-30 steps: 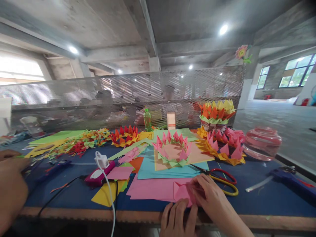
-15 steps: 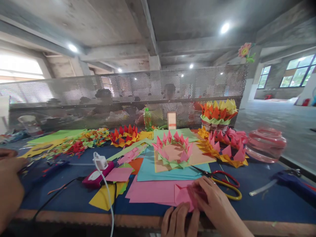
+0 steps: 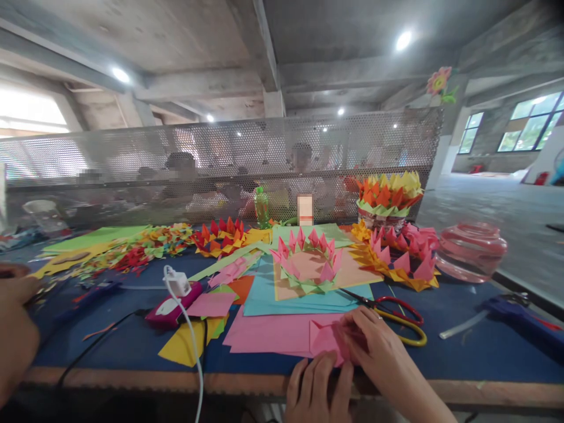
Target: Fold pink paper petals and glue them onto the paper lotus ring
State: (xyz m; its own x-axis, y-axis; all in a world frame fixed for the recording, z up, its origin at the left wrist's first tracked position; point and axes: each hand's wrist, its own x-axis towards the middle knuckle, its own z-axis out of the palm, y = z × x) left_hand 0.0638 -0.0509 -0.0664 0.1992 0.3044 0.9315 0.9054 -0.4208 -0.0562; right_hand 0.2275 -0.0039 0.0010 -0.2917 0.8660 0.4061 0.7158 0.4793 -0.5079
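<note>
A small folded sheet of pink paper [image 3: 324, 339] lies near the table's front edge, on top of larger pink sheets [image 3: 264, 335]. My right hand [image 3: 374, 341] pinches its right side, thumb and fingers drawn together. From below, my left hand [image 3: 318, 385] holds the near edge with bent fingers; its thumb is hidden. Just beyond my right hand rest scissors [image 3: 408, 322] with red and yellow handles, blades partly apart. Behind the sheets stands a ring of pink and green folded paper petals [image 3: 328, 271], on orange and blue paper [image 3: 259, 302].
Another person's hand [image 3: 15, 329] is at the left edge. A magenta power adapter [image 3: 170, 308] with cables and a blue glue gun [image 3: 88, 302] lie left; another glue gun [image 3: 520, 320] lies right, near a pink jar [image 3: 471, 252]. Paper scraps [image 3: 141, 249] and perforated panel [image 3: 229, 153] are behind.
The view has shifted slightly, so the table items sit a little higher and most lie farther left. Both my hands stay on the folded pink paper, with barely any movement.
</note>
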